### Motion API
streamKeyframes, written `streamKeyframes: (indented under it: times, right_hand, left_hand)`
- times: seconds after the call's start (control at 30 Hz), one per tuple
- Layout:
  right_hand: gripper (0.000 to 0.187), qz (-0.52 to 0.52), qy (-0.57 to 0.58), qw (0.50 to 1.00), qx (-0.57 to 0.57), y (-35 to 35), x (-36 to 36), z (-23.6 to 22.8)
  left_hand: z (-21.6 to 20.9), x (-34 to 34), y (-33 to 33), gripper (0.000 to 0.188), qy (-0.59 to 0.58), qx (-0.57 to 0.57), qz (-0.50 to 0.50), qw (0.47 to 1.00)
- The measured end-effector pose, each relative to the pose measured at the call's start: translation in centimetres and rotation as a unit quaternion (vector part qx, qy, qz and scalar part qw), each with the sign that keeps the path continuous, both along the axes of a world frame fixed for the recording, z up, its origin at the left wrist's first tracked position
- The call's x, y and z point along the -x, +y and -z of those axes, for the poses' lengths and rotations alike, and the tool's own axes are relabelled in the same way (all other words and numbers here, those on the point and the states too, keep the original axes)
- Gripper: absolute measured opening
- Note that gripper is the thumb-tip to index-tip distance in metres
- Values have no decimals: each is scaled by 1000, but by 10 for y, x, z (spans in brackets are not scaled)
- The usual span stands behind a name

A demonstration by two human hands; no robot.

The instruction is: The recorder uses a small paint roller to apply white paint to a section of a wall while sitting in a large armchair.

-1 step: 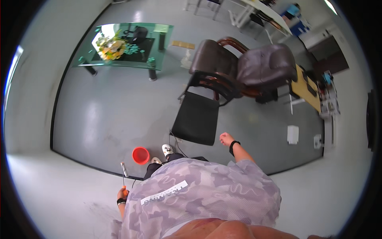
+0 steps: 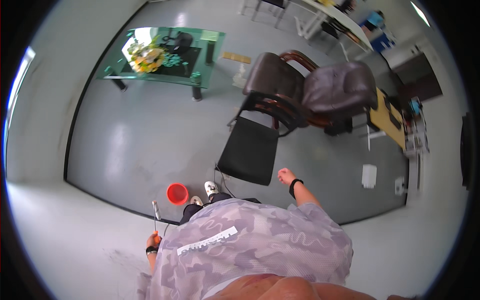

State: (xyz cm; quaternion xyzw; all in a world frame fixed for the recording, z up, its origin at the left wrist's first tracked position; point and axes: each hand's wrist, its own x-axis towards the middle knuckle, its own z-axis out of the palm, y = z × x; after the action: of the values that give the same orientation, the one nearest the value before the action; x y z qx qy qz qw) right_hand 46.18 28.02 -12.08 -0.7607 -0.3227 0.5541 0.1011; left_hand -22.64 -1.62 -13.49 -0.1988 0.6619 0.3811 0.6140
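My left hand [image 2: 153,241] is closed around the orange handle of a small paint roller [image 2: 157,211], whose pale roller head points away from me, close to the wall. A red bucket [image 2: 168,194] stands on the floor to the right of the roller, beside my shoes; the roller does not touch it. Out to the right, my right hand [image 2: 286,176] hangs with its fingers curled in and nothing visible in them. It is nearest to the black chair [image 2: 248,150], just right of its seat and apart from it.
Beyond the black chair are brown leather armchairs [image 2: 340,87]. A glass table [image 2: 112,73] with flowers [image 2: 146,57] stands far left. A white box [image 2: 369,176] is on the floor at right. A cable [image 2: 223,184] runs near my feet. The white wall [image 2: 115,220] is close on my left.
The view has turned slightly, so the furniture sits a little farther right. Both hands keep nearly the same pose, the left still holding the paint roller.
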Motion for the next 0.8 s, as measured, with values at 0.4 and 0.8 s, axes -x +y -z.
streamKeyframes:
  times: [0.4, 0.8]
  right_hand:
    - [14, 14, 21, 998, 56, 18, -21, 46]
    - [16, -125, 37, 990, 51, 70, 4, 77]
  left_hand:
    - [61, 6, -55, 18, 10, 49, -43, 998]
    - [43, 27, -31, 11, 75, 81, -61, 992]
